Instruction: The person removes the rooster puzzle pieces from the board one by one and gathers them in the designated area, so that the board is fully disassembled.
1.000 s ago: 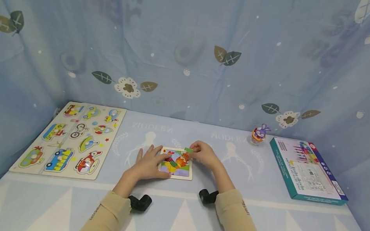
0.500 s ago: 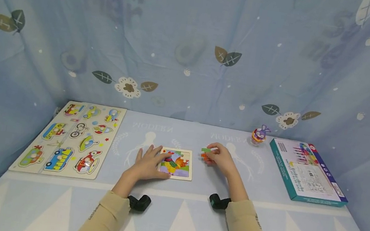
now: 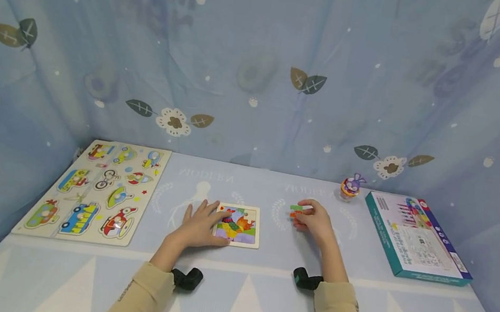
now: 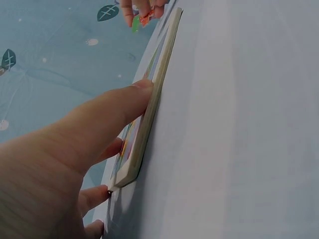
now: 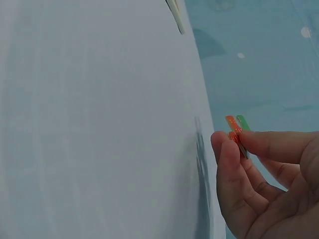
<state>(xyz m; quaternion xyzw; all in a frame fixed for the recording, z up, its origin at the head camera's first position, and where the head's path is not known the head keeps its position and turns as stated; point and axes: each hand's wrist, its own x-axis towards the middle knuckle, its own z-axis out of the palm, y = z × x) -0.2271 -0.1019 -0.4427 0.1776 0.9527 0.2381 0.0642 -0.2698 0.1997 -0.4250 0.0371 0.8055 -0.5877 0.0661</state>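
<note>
A small framed jigsaw puzzle (image 3: 245,238) with a bright cartoon picture lies flat on the table. My left hand (image 3: 200,228) rests on its left side with fingers spread. In the left wrist view, that thumb (image 4: 124,103) presses the frame's near edge. Bare pale backing (image 3: 250,213) shows at the puzzle's upper right. To the right of it, my right hand (image 3: 317,225) pinches an orange and green jigsaw piece (image 3: 296,208), apart from the frame. Thumb and fingertips cover part of this piece (image 5: 232,122) in the right wrist view.
A large vehicle peg puzzle board (image 3: 96,193) lies at the left. On the right is a flat teal-edged box (image 3: 418,238), with a small purple rabbit figure (image 3: 351,186) beside its back corner. A patterned curtain (image 3: 261,72) hangs behind the table.
My right hand has lifted the jigsaw piece from the puzzle's upper right corner and carried it to the right. The left hand has stayed on the puzzle.
</note>
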